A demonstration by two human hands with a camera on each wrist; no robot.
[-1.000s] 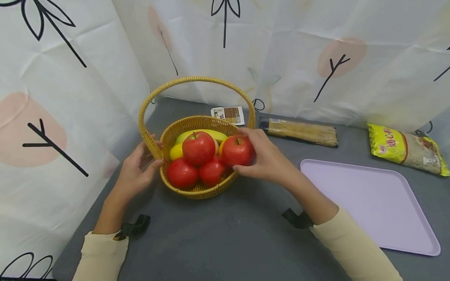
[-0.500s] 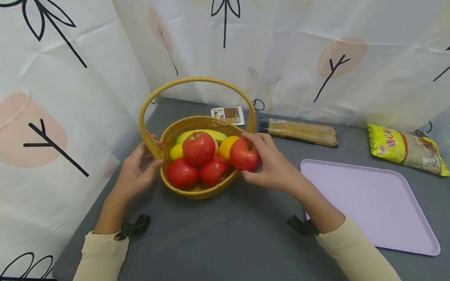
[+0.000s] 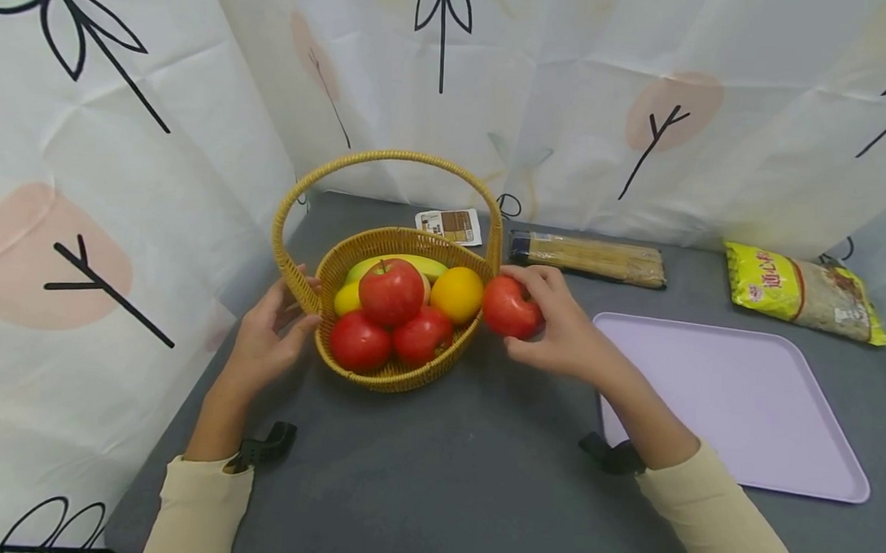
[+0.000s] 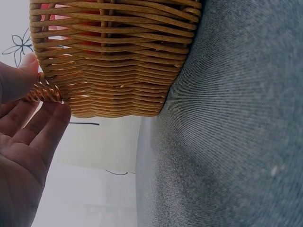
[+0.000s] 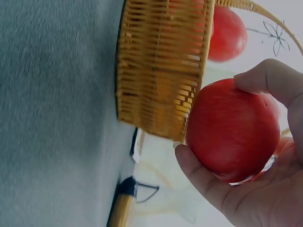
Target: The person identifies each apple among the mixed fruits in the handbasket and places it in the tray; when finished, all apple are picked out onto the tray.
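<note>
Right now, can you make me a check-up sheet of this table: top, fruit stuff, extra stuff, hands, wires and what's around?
Surface: dark grey ribbed tabletop, one tiny pale speck in the left wrist view.
Job's things: yellow woven basket showing three round red apples, a round orange fruit and a long yellow banana; a fourth red apple is outside it.
Clutter: flat lilac tray, long clear-wrapped pack of thin yellow sticks, yellow plastic food bag, small white-and-brown packet.
Hands: left hand holds the foot of the basket's arched handle; right hand grips the fourth red apple, off the tabletop beside the basket.
Cables: nothing seen.
Surroundings: white printed sheets with black plant drawings.
</note>
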